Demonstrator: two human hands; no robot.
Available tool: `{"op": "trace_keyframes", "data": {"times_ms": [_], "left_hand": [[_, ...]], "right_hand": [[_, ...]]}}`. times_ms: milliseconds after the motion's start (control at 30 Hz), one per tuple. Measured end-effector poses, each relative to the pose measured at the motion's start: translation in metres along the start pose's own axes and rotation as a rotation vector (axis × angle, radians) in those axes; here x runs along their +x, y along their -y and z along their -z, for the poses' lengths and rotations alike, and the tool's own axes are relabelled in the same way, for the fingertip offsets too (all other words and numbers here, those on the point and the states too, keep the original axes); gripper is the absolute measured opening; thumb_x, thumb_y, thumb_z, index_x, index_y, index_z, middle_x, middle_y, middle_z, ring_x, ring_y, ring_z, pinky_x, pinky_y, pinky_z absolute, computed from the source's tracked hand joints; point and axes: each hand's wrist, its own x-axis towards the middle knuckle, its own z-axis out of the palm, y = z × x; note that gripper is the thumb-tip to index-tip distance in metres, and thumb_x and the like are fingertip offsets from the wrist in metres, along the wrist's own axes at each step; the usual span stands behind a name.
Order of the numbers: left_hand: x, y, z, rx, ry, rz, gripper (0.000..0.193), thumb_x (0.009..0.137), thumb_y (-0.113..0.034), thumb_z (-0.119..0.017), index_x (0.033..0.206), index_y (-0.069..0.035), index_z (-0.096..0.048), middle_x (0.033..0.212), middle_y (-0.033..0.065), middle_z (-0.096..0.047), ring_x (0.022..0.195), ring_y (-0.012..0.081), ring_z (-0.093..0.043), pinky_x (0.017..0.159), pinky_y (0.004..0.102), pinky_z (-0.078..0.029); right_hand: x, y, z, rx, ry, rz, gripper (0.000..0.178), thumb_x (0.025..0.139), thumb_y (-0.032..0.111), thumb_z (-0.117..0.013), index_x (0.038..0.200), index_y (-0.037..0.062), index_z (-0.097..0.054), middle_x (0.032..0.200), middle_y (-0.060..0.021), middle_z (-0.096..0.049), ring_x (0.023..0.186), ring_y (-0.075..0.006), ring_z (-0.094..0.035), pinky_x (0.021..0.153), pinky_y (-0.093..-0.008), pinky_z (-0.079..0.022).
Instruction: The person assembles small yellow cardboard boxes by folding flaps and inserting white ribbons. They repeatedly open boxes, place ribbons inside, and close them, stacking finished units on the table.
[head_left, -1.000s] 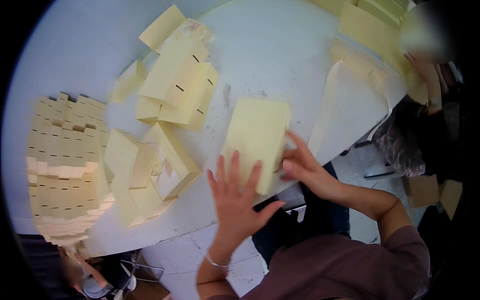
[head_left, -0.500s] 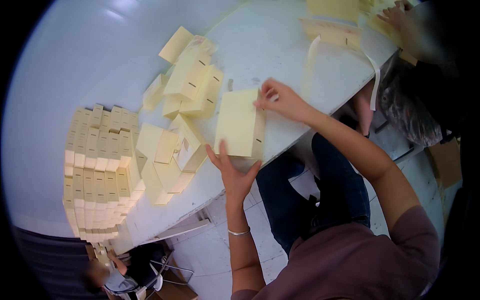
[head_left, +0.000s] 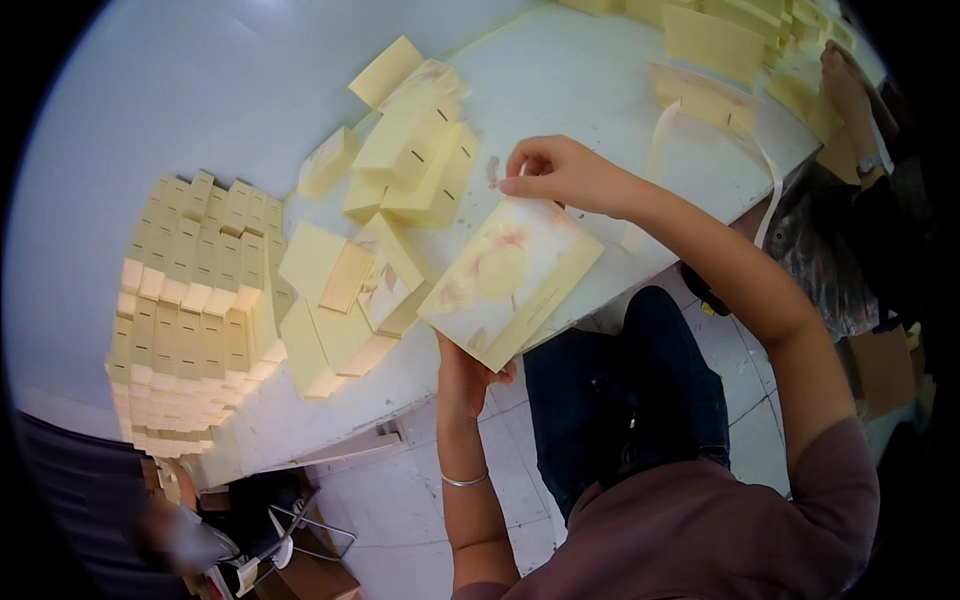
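A pale yellow box (head_left: 515, 275) with a pink floral print on its upward face is tilted at the table's near edge. My left hand (head_left: 466, 378) is closed on its near-left corner, the palm mostly beneath it and fingertips showing below the edge. At the far end of the box is my right hand (head_left: 560, 172), its fingers curled and the thumb stretched toward the index finger; what they pinch, if anything, is hidden. Left of the box lie several similar boxes (head_left: 345, 320), some showing floral faces. Behind them more boxes (head_left: 410, 140) are heaped loosely.
A tall stack of yellow boxes (head_left: 190, 260) stands on the white table (head_left: 570, 70) at the left. An opened box with a white ribbon (head_left: 775, 185) lies far right, near a co-worker's hand (head_left: 845, 85). Another person sits at lower left. A cardboard carton (head_left: 880, 370) is at the right.
The box has been turned so its floral face shows, and its near end lifted. My left hand has gone from its near side to underneath; the right hand stays at its far end.
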Motion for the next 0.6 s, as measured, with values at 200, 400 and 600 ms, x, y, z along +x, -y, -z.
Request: {"op": "trace_keyframes", "data": {"times_ms": [200, 400, 600], "left_hand": [[0.007, 0.027, -0.005, 0.504, -0.348, -0.144, 0.056, 0.092, -0.053, -0.031, 0.114, -0.003, -0.047, 0.068, 0.0092, -0.062, 0.047, 0.0128, -0.057, 0.042, 0.0201, -0.045], [-0.008, 0.038, -0.031, 0.702, -0.547, -0.603, 0.076, 0.082, -0.022, -0.06, 0.138, 0.002, -0.016, 0.138, 0.0218, -0.026, 0.123, 0.0319, -0.034, 0.101, 0.0409, -0.029], [0.015, 0.026, -0.028, 0.686, -0.397, -0.577, 0.094, 0.074, -0.017, -0.068, 0.14, 0.0, -0.004, 0.138, 0.0206, -0.026, 0.126, 0.0283, -0.029, 0.102, 0.0353, -0.027]], "right_hand": [[0.01, -0.027, 0.002, -0.478, 0.213, 0.087, 0.035, 0.075, 0.022, -0.063, 0.1, -0.002, -0.057, 0.099, -0.0171, -0.054, 0.088, -0.0275, -0.053, 0.075, -0.0321, -0.044], [-0.011, -0.017, 0.013, -0.78, 0.633, 0.389, 0.055, 0.067, 0.013, -0.063, 0.116, -0.0055, -0.046, 0.121, -0.0235, -0.04, 0.1, -0.0351, -0.05, 0.082, -0.0351, -0.043], [0.001, 0.008, 0.002, -1.327, 0.866, 0.525, 0.047, 0.065, 0.009, -0.061, 0.107, -0.0053, -0.046, 0.107, -0.0204, -0.049, 0.095, -0.0319, -0.053, 0.077, -0.0369, -0.044]]}}
